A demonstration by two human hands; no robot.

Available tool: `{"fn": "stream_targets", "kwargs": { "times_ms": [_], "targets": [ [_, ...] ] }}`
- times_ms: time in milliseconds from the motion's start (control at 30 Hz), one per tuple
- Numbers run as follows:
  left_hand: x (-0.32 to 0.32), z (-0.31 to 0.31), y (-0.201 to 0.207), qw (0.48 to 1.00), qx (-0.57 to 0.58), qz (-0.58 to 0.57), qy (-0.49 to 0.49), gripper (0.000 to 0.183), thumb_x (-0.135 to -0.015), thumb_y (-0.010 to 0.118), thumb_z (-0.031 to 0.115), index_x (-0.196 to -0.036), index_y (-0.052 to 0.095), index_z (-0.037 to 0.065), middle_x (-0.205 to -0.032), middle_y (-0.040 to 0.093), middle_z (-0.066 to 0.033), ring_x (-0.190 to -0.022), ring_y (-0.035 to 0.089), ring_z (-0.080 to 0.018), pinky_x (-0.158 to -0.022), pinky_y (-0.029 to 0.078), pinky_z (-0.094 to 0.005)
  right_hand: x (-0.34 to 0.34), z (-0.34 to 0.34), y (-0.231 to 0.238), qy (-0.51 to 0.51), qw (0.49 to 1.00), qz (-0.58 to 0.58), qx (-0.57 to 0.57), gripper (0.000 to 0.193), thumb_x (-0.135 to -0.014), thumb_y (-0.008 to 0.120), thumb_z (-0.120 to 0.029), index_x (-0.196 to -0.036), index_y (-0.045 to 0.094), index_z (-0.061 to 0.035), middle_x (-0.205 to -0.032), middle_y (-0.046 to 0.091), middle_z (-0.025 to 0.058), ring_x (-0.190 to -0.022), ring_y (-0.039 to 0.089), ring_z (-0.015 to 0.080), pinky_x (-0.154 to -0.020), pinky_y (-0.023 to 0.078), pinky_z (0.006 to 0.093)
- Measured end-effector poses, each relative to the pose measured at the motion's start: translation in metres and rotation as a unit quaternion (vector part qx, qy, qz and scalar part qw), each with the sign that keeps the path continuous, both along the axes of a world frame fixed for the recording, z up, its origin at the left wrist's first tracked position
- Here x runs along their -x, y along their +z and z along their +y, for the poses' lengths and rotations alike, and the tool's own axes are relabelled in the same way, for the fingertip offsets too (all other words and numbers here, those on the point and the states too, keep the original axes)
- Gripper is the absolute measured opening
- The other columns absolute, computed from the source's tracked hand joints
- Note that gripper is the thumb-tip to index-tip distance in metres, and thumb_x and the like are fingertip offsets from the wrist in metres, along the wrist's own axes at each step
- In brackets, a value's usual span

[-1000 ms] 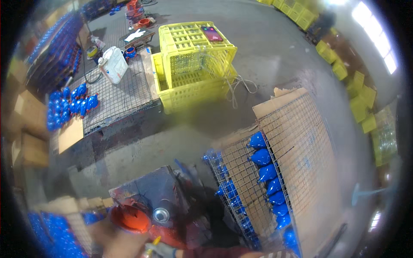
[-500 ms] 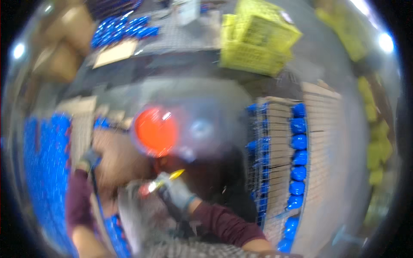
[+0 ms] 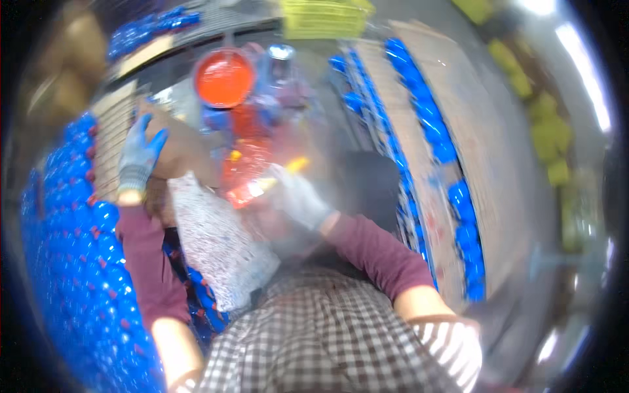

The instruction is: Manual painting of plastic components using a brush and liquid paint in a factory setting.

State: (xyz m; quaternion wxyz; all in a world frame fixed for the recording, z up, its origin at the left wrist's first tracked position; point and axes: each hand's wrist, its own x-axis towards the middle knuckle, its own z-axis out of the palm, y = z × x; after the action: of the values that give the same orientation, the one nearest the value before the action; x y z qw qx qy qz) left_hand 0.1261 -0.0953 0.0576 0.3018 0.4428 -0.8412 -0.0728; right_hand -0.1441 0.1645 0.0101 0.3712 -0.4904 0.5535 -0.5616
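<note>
My right hand (image 3: 300, 196), in a pale glove and blurred by motion, is closed around a paintbrush (image 3: 297, 164) with a yellow handle. The brush's red-wet end points left, over a red-smeared surface (image 3: 249, 147) in front of me. Up and to the left, my left hand (image 3: 139, 157) wears a glove with blue fingers. Its fingers are stretched out with the thumb apart, and nothing shows in them. It is beside a brown, cardboard-like surface (image 3: 180, 147). Beyond the brush stands a round container (image 3: 224, 77) of bright red-orange paint.
Many glossy blue rounded pieces (image 3: 78, 262) fill the left side. On the right, rows of blue pieces (image 3: 429, 118) lie along brown boards (image 3: 488, 164). A speckled grey sheet (image 3: 216, 236) lies near my lap. A yellow crate (image 3: 324, 18) stands at the far side.
The view has shifted, so the paint container now appears higher in the picture. My left hand's fingers now extend upward. My right hand still holds the paintbrush.
</note>
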Motion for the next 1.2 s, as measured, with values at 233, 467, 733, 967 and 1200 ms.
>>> {"fn": "stream_targets", "kwargs": {
  "times_ms": [233, 467, 733, 967, 1200],
  "targets": [
    [0.056, 0.229, -0.017, 0.947, -0.225, 0.178, -0.143, 0.043, -0.082, 0.064, 0.015, -0.121, 0.054, 0.001, -0.106, 0.061, -0.0116, -0.097, 0.057, -0.0198, -0.087, 0.045, -0.0319, 0.001, 0.085, 0.069, -0.106, 0.957, -0.264, 0.055, 0.033, -0.094, 0.055, -0.031, -0.109, 0.059, -0.0022, -0.064, 0.057, 0.0024, -0.045, 0.049, 0.0076, -0.041, 0.041, 0.0203],
    [0.079, 0.310, -0.016, 0.888, -0.380, 0.154, -0.209, 0.039, -0.080, 0.065, 0.012, -0.116, 0.056, 0.001, -0.097, 0.063, -0.0146, -0.090, 0.062, -0.0231, -0.079, 0.049, -0.0332, 0.005, 0.133, 0.125, -0.125, 0.985, -0.117, 0.016, 0.027, -0.097, 0.043, -0.017, -0.114, 0.058, -0.0027, -0.074, 0.061, 0.0059, -0.065, 0.057, 0.0081, -0.057, 0.047, 0.0233],
    [0.081, 0.315, -0.013, 0.880, -0.385, 0.105, -0.256, 0.037, -0.082, 0.062, 0.004, -0.117, 0.053, -0.001, -0.107, 0.063, -0.0151, -0.098, 0.063, -0.0227, -0.085, 0.049, -0.0313, 0.046, 0.138, 0.096, -0.128, 0.964, -0.137, 0.187, 0.025, -0.096, 0.050, -0.018, -0.116, 0.052, -0.0039, -0.098, 0.063, 0.0103, -0.069, 0.063, 0.0117, -0.049, 0.048, 0.0202],
    [0.074, 0.307, -0.014, 0.896, -0.397, 0.040, -0.196, 0.040, -0.079, 0.063, 0.005, -0.118, 0.053, -0.003, -0.114, 0.059, -0.0157, -0.104, 0.059, -0.0251, -0.092, 0.046, -0.0341, 0.237, 0.152, -0.003, -0.336, 0.864, 0.372, 0.054, 0.027, -0.082, 0.052, -0.006, -0.107, 0.059, -0.0121, -0.089, 0.065, 0.0108, -0.079, 0.064, 0.0262, -0.068, 0.050, 0.0368],
    [0.078, 0.285, 0.010, 0.944, -0.312, 0.065, -0.082, 0.043, -0.075, 0.068, 0.008, -0.116, 0.056, -0.001, -0.111, 0.062, -0.0175, -0.102, 0.060, -0.0306, -0.090, 0.046, -0.0370, 0.366, 0.188, -0.066, -0.276, 0.736, 0.538, -0.305, 0.034, -0.078, 0.053, -0.003, -0.109, 0.058, -0.0154, -0.106, 0.061, 0.0168, -0.091, 0.061, 0.0372, -0.077, 0.049, 0.0451]
  ]
}}
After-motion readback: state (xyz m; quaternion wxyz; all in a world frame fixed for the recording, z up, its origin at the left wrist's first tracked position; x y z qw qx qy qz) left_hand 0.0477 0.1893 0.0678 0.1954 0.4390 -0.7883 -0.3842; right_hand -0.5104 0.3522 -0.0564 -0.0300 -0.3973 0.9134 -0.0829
